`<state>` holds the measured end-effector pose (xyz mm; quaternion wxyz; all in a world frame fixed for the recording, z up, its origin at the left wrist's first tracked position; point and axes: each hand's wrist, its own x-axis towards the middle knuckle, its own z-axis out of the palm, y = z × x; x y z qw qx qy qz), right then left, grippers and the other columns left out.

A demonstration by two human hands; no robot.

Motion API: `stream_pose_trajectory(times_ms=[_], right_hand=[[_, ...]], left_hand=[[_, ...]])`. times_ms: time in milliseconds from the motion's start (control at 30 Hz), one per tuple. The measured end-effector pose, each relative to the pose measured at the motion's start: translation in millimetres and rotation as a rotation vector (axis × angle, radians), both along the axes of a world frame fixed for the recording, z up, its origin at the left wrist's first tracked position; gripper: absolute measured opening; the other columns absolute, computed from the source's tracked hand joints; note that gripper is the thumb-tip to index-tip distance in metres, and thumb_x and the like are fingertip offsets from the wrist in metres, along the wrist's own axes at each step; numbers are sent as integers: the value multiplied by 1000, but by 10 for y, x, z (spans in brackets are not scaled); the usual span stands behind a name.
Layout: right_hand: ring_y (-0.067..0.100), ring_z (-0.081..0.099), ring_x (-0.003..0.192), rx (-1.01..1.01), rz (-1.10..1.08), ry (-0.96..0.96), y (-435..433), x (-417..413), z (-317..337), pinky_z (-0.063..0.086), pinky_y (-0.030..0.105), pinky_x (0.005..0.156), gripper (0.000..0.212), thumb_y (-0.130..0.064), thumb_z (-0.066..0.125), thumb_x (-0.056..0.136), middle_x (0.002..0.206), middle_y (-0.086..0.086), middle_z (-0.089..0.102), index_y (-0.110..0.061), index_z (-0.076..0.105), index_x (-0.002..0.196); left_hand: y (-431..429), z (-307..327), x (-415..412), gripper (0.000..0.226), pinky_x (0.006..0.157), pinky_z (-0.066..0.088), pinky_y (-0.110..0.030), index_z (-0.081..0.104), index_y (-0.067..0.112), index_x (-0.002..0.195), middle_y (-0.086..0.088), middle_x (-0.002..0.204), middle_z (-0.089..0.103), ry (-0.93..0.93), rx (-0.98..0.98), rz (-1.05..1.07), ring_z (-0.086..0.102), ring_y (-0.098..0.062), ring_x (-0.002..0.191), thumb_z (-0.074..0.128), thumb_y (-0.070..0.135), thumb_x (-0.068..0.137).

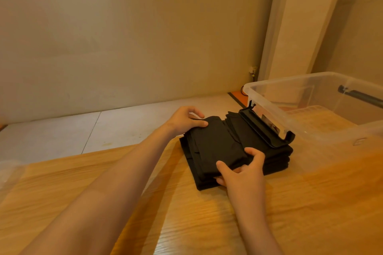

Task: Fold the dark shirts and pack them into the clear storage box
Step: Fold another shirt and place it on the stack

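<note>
A stack of folded dark shirts [219, 143] lies on the wooden table [310, 203], just left of the clear storage box [310, 122]. My left hand [186, 120] grips the far left edge of the top shirt, thumb on top and fingers curled over the fold. My right hand [242, 167] grips the near edge of the same shirt, thumb and fingers pinching the cloth. The box stands open, its black side latch [267, 130] hanging down against the stack. Its inside shows only the bare bottom.
The table's far edge runs just behind the stack, with a pale tiled floor [103, 128] and a beige wall beyond. A tall white appliance [300, 23] stands behind the box. Something clear and plastic [8, 174] lies at the table's left edge.
</note>
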<state>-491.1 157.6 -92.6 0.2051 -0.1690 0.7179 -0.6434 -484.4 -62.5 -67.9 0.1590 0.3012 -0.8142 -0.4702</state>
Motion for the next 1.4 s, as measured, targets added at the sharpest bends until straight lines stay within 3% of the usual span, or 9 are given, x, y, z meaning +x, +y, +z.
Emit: stream_pose_trajectory(times_ms=[367,567,700,833,933,1000,1067,1233,1400], right_hand=[[8,68,60,43,7,61,-7,11,-6,53,19,52,64,-15,73,83,71,2,65,-27,32,130],[5,68,61,27,-4,75,-1,-5,8,52,17,51,60,-17,73,83,73,1,66,-30,33,126],[8,66,56,139,0,91,14,-9,14,53,19,51,61,-26,72,84,71,1,67,-29,29,127],[7,52,56,244,-223,464,85,-54,98,44,22,48,41,-42,61,88,64,-7,53,-25,40,119],[6,54,80,115,-279,886,-34,11,104,47,23,67,22,-32,52,91,85,-11,57,-22,57,110],[12,57,108,203,-189,1075,-204,65,-29,45,35,93,32,-32,41,93,109,-6,63,-20,64,113],[19,53,124,358,-112,1118,-291,76,-156,27,43,109,47,-36,33,91,124,1,63,-16,68,115],[26,50,130,570,-91,1123,-324,42,-409,20,50,110,61,-43,27,87,132,9,60,-11,68,119],[27,45,134,603,-110,1119,-346,100,-501,20,54,111,58,-43,27,88,137,7,56,-17,63,125]], left_hand=[[47,-66,24,20,83,56,-37,64,15,99,-5,101,68,26,-58,30,64,-21,95,74,20,83],[53,-32,47,20,68,55,-24,65,15,99,-1,99,68,147,-73,70,64,-14,91,75,21,83],[35,-101,32,20,83,54,-31,64,17,99,-1,106,66,44,-156,29,62,-17,103,74,23,83],[109,-39,95,25,84,44,-22,59,21,114,5,115,61,80,-436,84,56,-10,103,62,32,92],[291,56,140,28,99,38,-24,54,23,127,9,126,57,182,-595,-11,50,-5,116,49,26,99],[421,46,147,32,104,36,-23,53,21,130,8,130,56,143,-579,-178,47,-4,121,44,16,101],[462,-48,143,37,108,33,-25,50,20,135,4,137,52,62,-588,-289,43,-7,128,41,11,101],[339,-375,149,53,121,7,-32,22,31,151,10,159,18,-171,-743,-359,9,-3,146,22,40,99],[312,-443,141,56,120,3,-31,13,36,152,14,160,10,-202,-754,-346,3,-1,146,15,43,96]])
